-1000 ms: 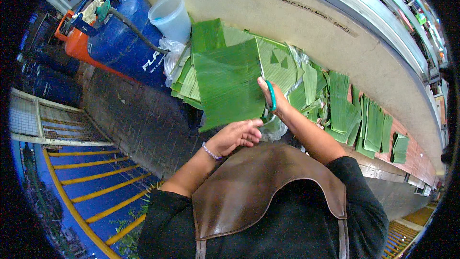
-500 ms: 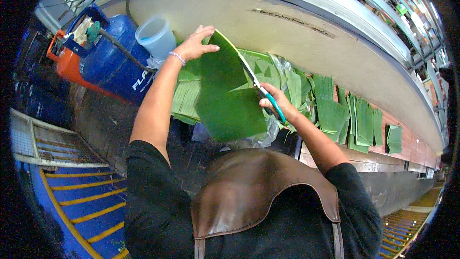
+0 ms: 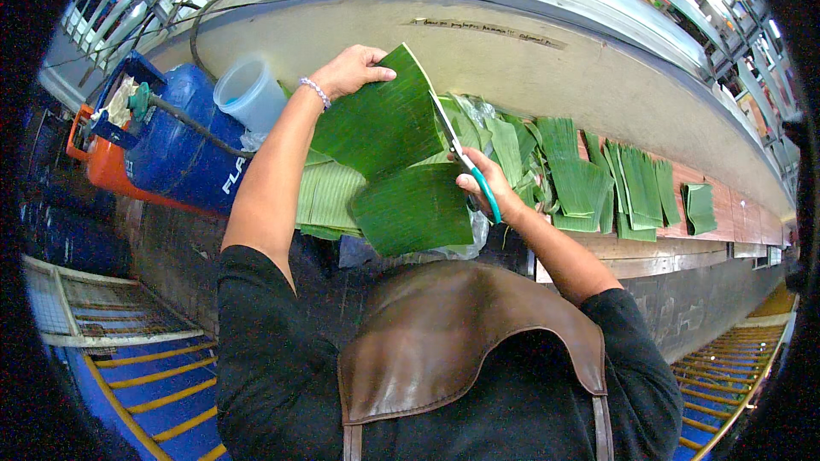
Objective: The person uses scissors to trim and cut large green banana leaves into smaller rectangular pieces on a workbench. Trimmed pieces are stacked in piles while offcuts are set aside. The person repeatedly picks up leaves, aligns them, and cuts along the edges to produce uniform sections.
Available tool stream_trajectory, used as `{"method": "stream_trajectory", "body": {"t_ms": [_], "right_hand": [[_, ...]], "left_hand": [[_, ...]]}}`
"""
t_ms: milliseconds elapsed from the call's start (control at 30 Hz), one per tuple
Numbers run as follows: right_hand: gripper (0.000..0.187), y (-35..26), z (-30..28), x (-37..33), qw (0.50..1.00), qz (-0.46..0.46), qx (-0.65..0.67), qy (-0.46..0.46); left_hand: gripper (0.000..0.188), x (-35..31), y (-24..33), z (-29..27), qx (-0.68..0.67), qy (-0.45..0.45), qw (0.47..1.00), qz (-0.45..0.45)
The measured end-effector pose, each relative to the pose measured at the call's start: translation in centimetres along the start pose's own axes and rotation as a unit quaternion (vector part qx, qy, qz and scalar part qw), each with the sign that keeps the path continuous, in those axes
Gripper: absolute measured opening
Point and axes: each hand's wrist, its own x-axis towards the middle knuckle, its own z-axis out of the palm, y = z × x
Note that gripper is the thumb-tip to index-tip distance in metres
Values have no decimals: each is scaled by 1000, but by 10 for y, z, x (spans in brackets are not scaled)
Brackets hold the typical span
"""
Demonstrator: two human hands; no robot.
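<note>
My left hand (image 3: pixel 350 71), with a beaded bracelet at its wrist, pinches the top edge of a dark green banana leaf (image 3: pixel 384 119) between thumb and fingers. In my right hand (image 3: pixel 497 177) is a pair of scissors (image 3: pixel 485 190) with teal handles. Their blades point up and to the left, lying along the right edge of the held leaf. Below it hangs another dark leaf section (image 3: pixel 414 209); whether the two still join near the blades I cannot tell. Lighter cut leaves (image 3: pixel 326 195) lie stacked underneath, beside my left forearm.
A blue gas cylinder (image 3: pixel 181 115), an orange cylinder (image 3: pixel 120 166) and a translucent plastic tub (image 3: pixel 252 94) stand at the left. Bundles of cut leaves (image 3: pixel 636 188) line the wooden bench (image 3: pixel 743 213) to the right. A cream wall (image 3: pixel 342 21) rises behind.
The upper part of the leaf has swung to the left and separated further from the lower section. The scissors have shifted slightly, staying at the leaf's right edge. The view has turned a little.
</note>
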Motion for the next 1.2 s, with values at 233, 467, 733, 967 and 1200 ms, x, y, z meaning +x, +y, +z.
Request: {"method": "stream_trajectory", "body": {"t_ms": [233, 467, 733, 967, 1200], "right_hand": [[74, -14, -2, 2, 996, -29, -71, 45], [71, -20, -1, 11, 996, -40, -36, 65], [77, -18, -10, 22, 996, -42, -40, 64], [80, -9, -16, 26, 998, -25, -24, 59], [82, -12, -25, 34, 996, -50, -37, 64]], "left_hand": [[22, 4, 32, 2, 74, -56, 996, 15], [25, 12, 53, 7, 101, -65, 992, 25], [26, 30, 50, 17, 112, -161, 980, 34], [31, 38, 52, 17, 139, -190, 972, 20], [37, 46, 66, 30, 303, -221, 927, 10]]}}
